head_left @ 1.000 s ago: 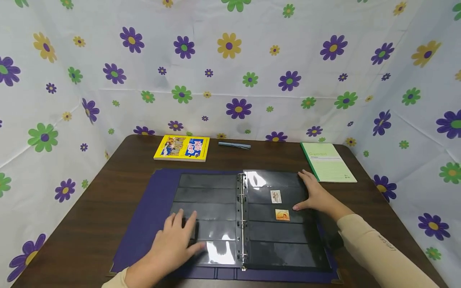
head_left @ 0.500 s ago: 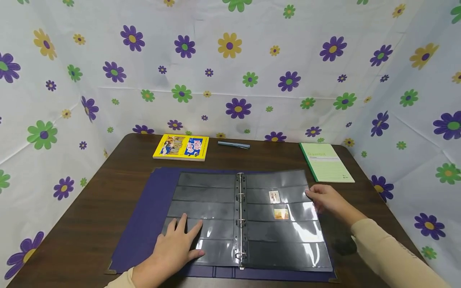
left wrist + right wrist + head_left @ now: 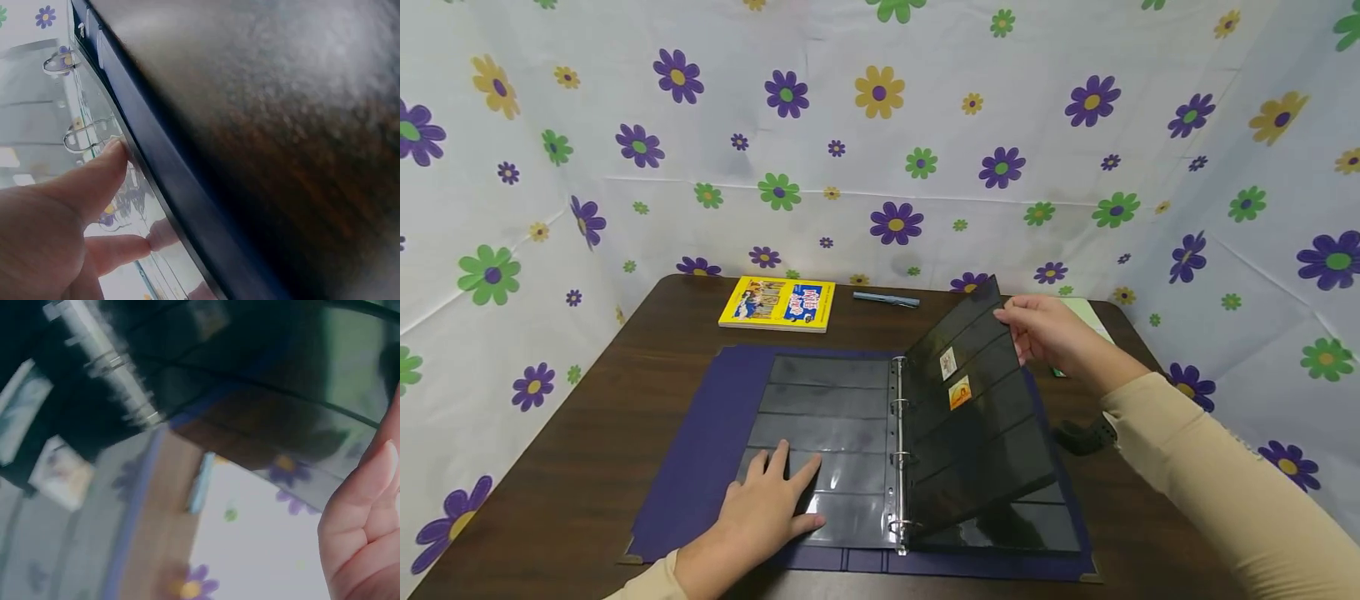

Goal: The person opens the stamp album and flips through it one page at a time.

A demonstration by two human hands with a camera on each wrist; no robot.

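Observation:
A purple ring-binder stamp album (image 3: 688, 467) lies open on the table. Its right-hand black page (image 3: 977, 442) is lifted and tilted up toward the rings, showing two stamps in its pockets: a pale one (image 3: 948, 364) and an orange one (image 3: 959, 392). My right hand (image 3: 1052, 337) pinches the page's outer edge near the upper corner; the right wrist view shows the thumb (image 3: 375, 481) at the edge, blurred. My left hand (image 3: 763, 504) rests spread on the left black page (image 3: 827, 417), near its lower outer part. Another black page (image 3: 1037, 527) lies under the lifted one.
A yellow book (image 3: 777, 304) and a blue-grey pen (image 3: 886, 298) lie behind the album. At right, a pale green notebook (image 3: 1087, 315) is partly hidden by my right hand. A dark strap-like object (image 3: 1084, 437) shows beside my right sleeve. Flowered cloth surrounds the table.
My right hand has moved from lying over the right page to gripping its edge, then raised it up and leftward. My left hand shifted slightly and stays on the left page.

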